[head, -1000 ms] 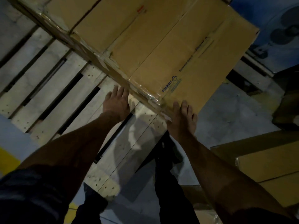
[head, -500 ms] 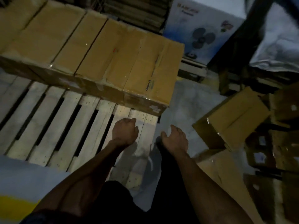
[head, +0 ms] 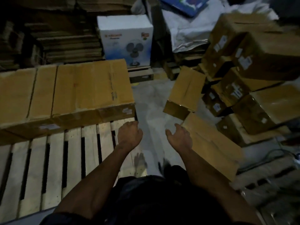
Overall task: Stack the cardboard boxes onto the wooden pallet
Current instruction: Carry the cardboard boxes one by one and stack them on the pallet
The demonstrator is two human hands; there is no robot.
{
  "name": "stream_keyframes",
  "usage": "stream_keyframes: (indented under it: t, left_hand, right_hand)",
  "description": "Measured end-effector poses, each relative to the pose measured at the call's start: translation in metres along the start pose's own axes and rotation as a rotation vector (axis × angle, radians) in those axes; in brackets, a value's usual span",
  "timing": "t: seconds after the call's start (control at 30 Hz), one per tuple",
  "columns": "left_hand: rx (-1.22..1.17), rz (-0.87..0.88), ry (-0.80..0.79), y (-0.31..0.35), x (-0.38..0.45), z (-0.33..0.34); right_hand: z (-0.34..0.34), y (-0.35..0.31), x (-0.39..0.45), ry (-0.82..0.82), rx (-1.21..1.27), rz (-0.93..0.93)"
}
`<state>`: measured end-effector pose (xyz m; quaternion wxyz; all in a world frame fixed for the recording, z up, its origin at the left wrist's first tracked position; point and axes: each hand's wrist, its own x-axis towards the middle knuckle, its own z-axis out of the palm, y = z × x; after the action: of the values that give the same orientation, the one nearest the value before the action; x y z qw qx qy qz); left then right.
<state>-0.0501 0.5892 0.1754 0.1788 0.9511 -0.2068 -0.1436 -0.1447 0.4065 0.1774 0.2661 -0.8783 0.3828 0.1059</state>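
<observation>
Closest in, the person's two bare forearms reach forward and down. The left hand hangs over the near right corner of the wooden pallet, its fingers curled under loosely with nothing in them. The right hand is held over the grey concrete floor, fingers relaxed and slightly spread, empty too, just beside a flat cardboard box lying to its right.

On the pallet's far half, a row of cardboard boxes sits side by side, tops taped; the near slats are bare wood. The rightmost box of that row reaches the pallet's right edge.

Across the strip of floor, a smaller tilted cardboard box leans with one end down. Behind and to the right of it rises a loose heap of labelled cartons, piled at odd angles.

Further back, a white fan box stands upright beyond the pallet, with stacks of flattened cardboard to its left in the gloom.
</observation>
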Motion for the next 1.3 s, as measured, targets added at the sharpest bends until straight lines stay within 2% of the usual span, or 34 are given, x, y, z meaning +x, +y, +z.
stream_keyframes:
  t: [0.27,0.47,0.6,1.03,1.3]
  left_hand:
    - [0.037,0.087,0.002,0.097,0.022,0.029]
    - [0.041,0.061,0.004,0.185,0.068,0.066]
    - [0.061,0.039,-0.052,0.242,0.093,0.077]
    - [0.140,0.056,-0.102,0.306,0.191,0.094]
    - [0.133,0.156,-0.164,0.307,0.332,0.102]
  right_hand:
    - [-0.061,0.085,0.015,0.039,0.078,0.126]
    - [-0.109,0.155,0.070,0.003,0.067,0.122]
    - [-0.141,0.190,0.104,0.000,0.035,0.130]
    - [-0.199,0.212,0.191,0.025,0.104,0.183]
    - [-0.208,0.180,0.303,0.068,0.114,0.262]
